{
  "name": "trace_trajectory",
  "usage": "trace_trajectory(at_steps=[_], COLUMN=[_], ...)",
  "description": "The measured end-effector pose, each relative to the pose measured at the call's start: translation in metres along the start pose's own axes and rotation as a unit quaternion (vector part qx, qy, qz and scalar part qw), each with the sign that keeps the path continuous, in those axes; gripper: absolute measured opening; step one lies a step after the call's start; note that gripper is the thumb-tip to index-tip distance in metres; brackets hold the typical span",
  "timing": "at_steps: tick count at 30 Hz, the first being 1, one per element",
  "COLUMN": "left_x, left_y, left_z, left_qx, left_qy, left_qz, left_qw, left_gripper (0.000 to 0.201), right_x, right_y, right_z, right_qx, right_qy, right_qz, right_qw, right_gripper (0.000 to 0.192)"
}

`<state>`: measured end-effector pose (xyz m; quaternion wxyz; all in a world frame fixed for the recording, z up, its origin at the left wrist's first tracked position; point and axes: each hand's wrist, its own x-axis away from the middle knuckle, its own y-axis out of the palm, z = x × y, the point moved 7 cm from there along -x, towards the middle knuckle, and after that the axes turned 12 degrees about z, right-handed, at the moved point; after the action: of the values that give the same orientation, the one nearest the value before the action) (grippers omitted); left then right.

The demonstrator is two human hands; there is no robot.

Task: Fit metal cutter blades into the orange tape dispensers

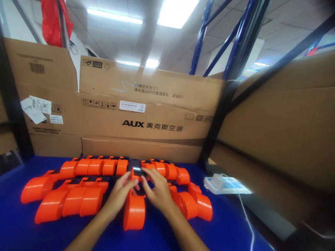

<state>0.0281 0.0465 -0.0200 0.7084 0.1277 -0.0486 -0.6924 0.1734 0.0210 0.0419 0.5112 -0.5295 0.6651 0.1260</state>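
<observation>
Both hands meet over the middle of the blue table. My left hand (122, 186) has its fingers closed on the left side of a small orange-and-black piece (138, 172). My right hand (157, 188) grips the same piece from the right, thumb and fingertips at its dark end. Just below them is an orange cup-shaped part (134, 212); whether it joins the held piece is hidden by the fingers. Similar orange cups with dark parts behind them stand in rows to the left (86, 200) and right (204, 205). A dark, flat rectangular object (134, 163) lies behind the hands.
Printed cardboard panels (151, 111) wall the back, with another cardboard panel (282, 129) on the right. A white power strip (235, 186) holds a plug, its white cable (246, 212) running forward at the right edge of the blue tabletop (110, 237). Dark and blue metal posts rise behind.
</observation>
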Motion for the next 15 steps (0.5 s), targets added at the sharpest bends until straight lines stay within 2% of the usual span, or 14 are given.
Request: trace_trajectory(at_steps=[5,8,10,12,15], left_x=[0.001,0.0,0.0,0.0,0.004], left_y=[0.002,0.001,-0.001,-0.003,-0.003], left_z=[-0.001,-0.006,-0.008,-0.008,-0.008], left_qx=[0.004,0.024,0.048,0.072,0.101], left_qy=[-0.011,-0.035,-0.05,-0.067,-0.107], left_qz=[-0.009,-0.005,0.005,0.012,0.012], left_qw=[1.0,0.999,0.998,0.995,0.989], left_gripper=[0.041,0.034,0.029,0.025,0.024], right_x=[-0.005,-0.012,-0.012,-0.007,0.016], right_y=[-0.002,-0.01,-0.017,-0.02,-0.021], right_z=[-0.001,0.008,0.015,0.017,0.017], right_qx=[-0.038,-0.093,-0.113,-0.106,-0.047], right_qy=[0.02,0.098,0.153,0.19,0.235], right_qz=[-0.026,-0.003,-0.003,-0.059,-0.215], right_qw=[0.999,0.991,0.982,0.974,0.947], right_gripper=[0.032,0.026,0.031,0.037,0.037])
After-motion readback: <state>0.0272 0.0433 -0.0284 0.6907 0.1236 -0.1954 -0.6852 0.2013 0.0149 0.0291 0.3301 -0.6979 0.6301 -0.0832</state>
